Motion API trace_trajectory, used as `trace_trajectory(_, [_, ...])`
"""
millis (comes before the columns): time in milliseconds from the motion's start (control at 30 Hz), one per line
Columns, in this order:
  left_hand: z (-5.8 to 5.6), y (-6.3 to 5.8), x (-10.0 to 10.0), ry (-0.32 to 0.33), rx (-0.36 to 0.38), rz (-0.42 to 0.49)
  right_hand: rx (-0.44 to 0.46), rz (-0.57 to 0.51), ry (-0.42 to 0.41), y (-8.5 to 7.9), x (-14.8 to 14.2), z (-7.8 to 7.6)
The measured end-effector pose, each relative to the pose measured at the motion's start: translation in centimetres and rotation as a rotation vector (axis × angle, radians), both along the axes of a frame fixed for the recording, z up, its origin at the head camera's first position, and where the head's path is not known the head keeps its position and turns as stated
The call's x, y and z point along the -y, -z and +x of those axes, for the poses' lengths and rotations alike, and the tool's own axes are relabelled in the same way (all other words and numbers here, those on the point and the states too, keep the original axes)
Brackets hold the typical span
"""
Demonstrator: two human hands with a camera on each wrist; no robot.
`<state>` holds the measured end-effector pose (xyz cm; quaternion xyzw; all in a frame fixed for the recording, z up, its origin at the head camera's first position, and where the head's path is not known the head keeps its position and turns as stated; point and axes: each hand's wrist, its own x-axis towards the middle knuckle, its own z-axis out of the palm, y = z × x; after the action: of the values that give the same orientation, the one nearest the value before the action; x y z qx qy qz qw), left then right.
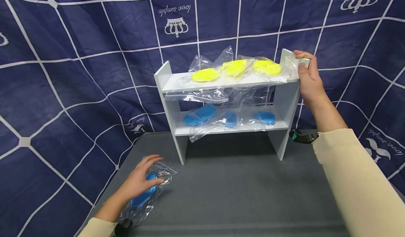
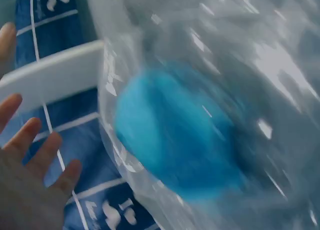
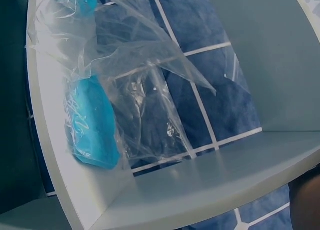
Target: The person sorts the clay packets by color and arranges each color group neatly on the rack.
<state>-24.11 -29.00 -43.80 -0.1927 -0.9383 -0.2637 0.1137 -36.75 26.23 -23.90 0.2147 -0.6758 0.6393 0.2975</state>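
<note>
A small white two-tier shelf (image 1: 231,131) stands on the dark table. The right hand (image 1: 308,77) grips the top of its right side panel, with the thumb on the front edge. At the lower left, the left hand (image 1: 140,180) is over a clear zip bag (image 1: 148,209) holding a blue lump (image 1: 143,196); the left wrist view shows its fingers spread beside the bag, with the blue lump (image 2: 175,135) blurred. Bagged yellow lumps (image 1: 235,67) lie on the top tier. Bagged blue lumps (image 1: 265,117) lie on the lower tier, one blue lump (image 3: 94,122) near its end.
Dark blue cloth (image 1: 104,47) with white lines hangs behind and at both sides. A grey-black tabletop (image 1: 237,191) extends in front of the shelf. Bag plastic (image 1: 202,96) hangs over the upper tier's front edge, and more plastic (image 1: 197,135) overhangs the lower tier.
</note>
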Motion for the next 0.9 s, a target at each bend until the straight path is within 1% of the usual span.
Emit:
trace_trajectory(67, [0.2,0.4,0.9,0.040,0.039,0.011,0.002,-0.001,-0.004,-0.1,0.0,0.0])
trace_trajectory(167, [0.7,0.9,2.1,0.111,0.105,0.005,0.002,-0.002,-0.005,-0.1,-0.1,0.1])
trace_trajectory(233, [0.9,1.3,2.8,0.138,0.128,-0.006,0.002,-0.001,-0.003,-0.1,0.0,0.1])
trace_trajectory(367, [1.2,1.9,3.9,0.120,0.151,-0.063,0.006,0.008,0.002,-0.2,0.0,0.2])
trace_trajectory(433, [1.3,2.2,4.4,0.113,0.187,-0.085,0.007,0.012,0.005,-0.2,0.0,0.3])
trace_trajectory(600, [1.4,2.5,5.0,0.127,0.267,-0.140,-0.003,-0.005,-0.004,-0.2,0.0,0.2])
trace_trajectory(733, [1.4,2.5,5.1,0.126,0.245,-0.177,0.003,-0.008,-0.007,-0.2,0.1,0.3])
trace_trajectory(900, [1.3,2.8,5.2,0.125,0.169,-0.219,0.010,0.009,0.009,0.1,0.0,0.3])
